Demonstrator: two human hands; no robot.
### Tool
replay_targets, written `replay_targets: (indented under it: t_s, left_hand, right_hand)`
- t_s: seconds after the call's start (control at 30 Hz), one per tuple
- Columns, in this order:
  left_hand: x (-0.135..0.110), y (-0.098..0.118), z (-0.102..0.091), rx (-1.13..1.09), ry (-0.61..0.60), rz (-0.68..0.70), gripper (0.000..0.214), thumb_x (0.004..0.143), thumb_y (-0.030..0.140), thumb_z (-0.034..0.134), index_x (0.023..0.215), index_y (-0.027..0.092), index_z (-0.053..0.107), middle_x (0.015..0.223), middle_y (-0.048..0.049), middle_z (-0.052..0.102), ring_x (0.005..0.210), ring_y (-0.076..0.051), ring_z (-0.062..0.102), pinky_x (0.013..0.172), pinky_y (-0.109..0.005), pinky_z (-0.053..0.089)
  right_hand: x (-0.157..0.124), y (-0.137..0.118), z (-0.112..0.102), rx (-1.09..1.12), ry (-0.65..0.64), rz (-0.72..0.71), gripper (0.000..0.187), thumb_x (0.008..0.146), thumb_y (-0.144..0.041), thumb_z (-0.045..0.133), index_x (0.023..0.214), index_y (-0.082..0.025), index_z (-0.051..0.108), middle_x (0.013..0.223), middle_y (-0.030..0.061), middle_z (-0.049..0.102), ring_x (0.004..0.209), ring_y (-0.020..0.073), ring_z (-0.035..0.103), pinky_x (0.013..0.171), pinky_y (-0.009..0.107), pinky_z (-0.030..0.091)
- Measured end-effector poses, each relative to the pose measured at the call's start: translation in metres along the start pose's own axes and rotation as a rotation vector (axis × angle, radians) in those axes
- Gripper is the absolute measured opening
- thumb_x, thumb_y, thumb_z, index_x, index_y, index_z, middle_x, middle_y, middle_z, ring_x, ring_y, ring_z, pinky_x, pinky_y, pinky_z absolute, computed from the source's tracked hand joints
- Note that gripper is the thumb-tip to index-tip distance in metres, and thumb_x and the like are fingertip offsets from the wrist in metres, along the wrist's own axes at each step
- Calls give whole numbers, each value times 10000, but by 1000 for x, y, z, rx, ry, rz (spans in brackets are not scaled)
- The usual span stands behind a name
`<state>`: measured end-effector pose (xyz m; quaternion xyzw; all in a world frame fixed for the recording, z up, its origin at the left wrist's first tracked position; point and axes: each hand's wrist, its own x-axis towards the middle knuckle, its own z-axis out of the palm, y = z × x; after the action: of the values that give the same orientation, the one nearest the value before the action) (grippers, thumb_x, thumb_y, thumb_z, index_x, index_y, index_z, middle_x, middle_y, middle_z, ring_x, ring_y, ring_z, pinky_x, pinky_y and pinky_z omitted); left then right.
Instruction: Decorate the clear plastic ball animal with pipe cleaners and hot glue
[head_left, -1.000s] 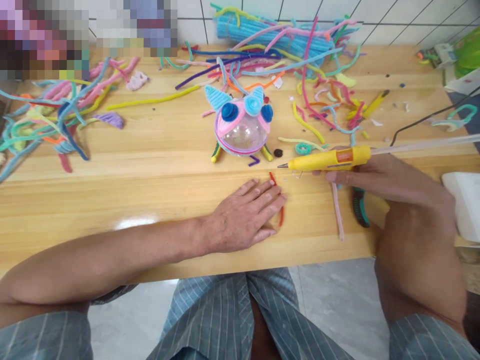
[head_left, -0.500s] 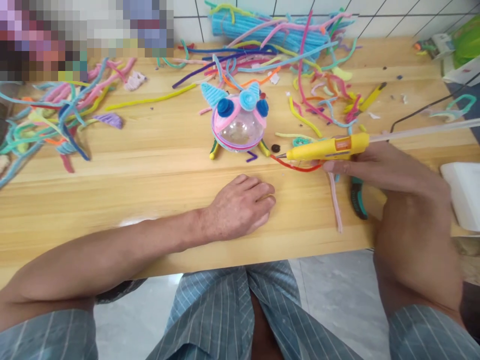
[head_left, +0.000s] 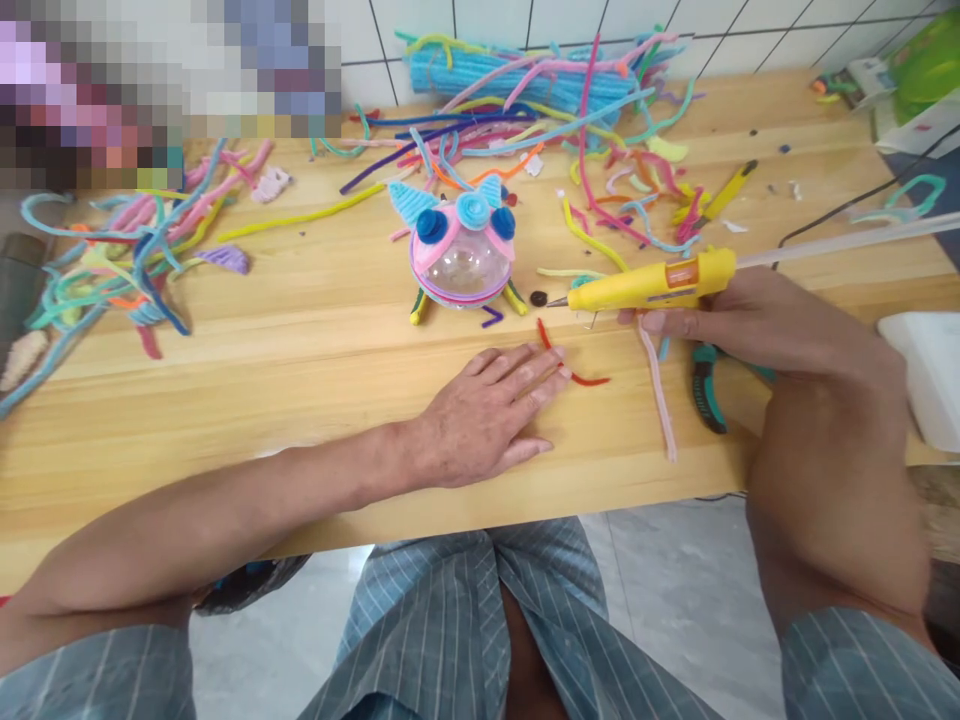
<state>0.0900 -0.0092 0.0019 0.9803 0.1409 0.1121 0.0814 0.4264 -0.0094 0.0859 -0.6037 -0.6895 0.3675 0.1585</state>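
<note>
White tile (head_left: 495, 15) lines the top of the frame; below it, a wooden table (head_left: 315, 285) spans the view. Pipe cleaners (head_left: 540, 85) lie along the upper centre.

Left hand (head_left: 487, 415), centre: palm down, fingers extended and slightly spread, fingertips over the middle of the red strip (head_left: 591, 381). Pressure on the strip cannot be told. The strip lies curved, right of centre, with both ends exposed.

Right hand (head_left: 750, 315), right of centre: wrapped around the yellow glue gun (head_left: 656, 283). Trigger contact is hidden. The nozzle (head_left: 557, 302) points left, near the black coil (head_left: 538, 298) and above the strip.

Recommended practice: the fingertips should pin the strip flat, since so thin a piece would probably roll. Treat the nozzle as hot; it should stay clear of the fingers and the clear ball (head_left: 466, 268), upper centre.
</note>
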Motion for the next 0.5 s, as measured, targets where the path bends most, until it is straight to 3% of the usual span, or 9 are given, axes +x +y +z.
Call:
replay_targets:
  t_s: [0.13, 0.37, 0.5]
  left_hand:
    - [9, 6, 1, 28, -53, -20, 833, 1199, 669, 538, 1820, 121, 443, 1865, -244, 502, 1661, -421, 545, 1313, -587, 465]
    - [22, 16, 5, 129, -71, 13, 748, 1236, 623, 488, 1669, 28, 621, 1746, -235, 651, 1557, -361, 659, 1282, -498, 502]
    - [21, 14, 6, 187, -10, 38, 440, 1245, 260, 489, 1596, 68, 674, 1559, -213, 778, 1451, -312, 733, 1203, -453, 569]
  right_hand:
    - [1, -8, 1, -30, 20, -42, 710, 903, -810, 746, 1299, -243, 906, 1282, 41, 901, 1221, 405, 800, 1175, 604, 655]
    - [3, -6, 3, -54, 36, -15, 791, 883, -895, 724, 1243, -217, 911, 1224, 69, 910, 1134, 417, 799, 1115, 642, 669]
    - [4, -5, 4, -85, 23, -8, 827, 877, -946, 696, 1227, -229, 912, 1189, 75, 908, 1075, 411, 796, 1058, 632, 685]
